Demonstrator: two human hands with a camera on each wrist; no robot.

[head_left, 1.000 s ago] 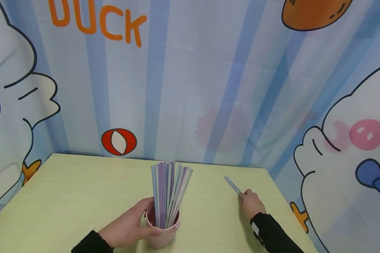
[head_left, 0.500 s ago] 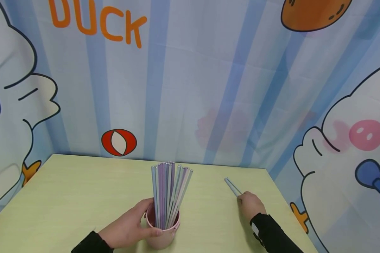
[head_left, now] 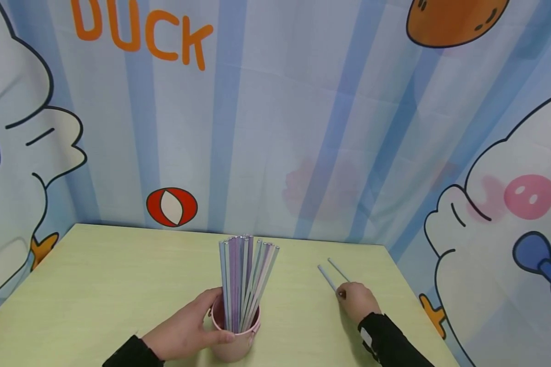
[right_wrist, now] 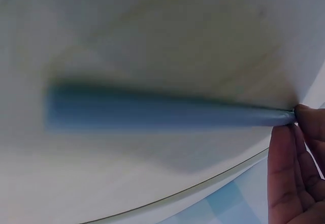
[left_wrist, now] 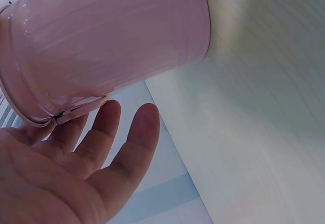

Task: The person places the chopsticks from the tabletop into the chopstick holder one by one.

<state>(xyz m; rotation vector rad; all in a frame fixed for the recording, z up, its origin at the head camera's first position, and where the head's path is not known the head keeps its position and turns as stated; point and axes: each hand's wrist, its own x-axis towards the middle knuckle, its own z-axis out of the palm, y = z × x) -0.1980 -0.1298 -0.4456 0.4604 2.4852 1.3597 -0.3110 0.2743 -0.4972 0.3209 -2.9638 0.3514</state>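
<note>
A small pink bucket (head_left: 235,349) stands upright on the table, holding a bunch of clear blue, purple and pinkish straws (head_left: 245,285). My left hand (head_left: 188,326) grips it near the rim, thumb in front and fingers behind. In the left wrist view some fingers (left_wrist: 142,132) extend past the bucket wall (left_wrist: 117,36). To the right, my right hand (head_left: 359,302) pinches a blue straw (head_left: 327,277) between thumb and fingertips, low over the table. A second straw (head_left: 339,269) lies just beyond that hand, its near end hidden. Only one blue straw (right_wrist: 167,109) shows in the right wrist view.
The pale yellow table (head_left: 133,275) reaches back to a striped blue-and-white cloth (head_left: 275,127) with printed cartoon ducks. Its sides fold forward along the table's left and right edges.
The two straws, close together a second ago, now lie apart. My right hand has shifted slightly left and nearer with one of them. The left hand and bucket have stayed put.
</note>
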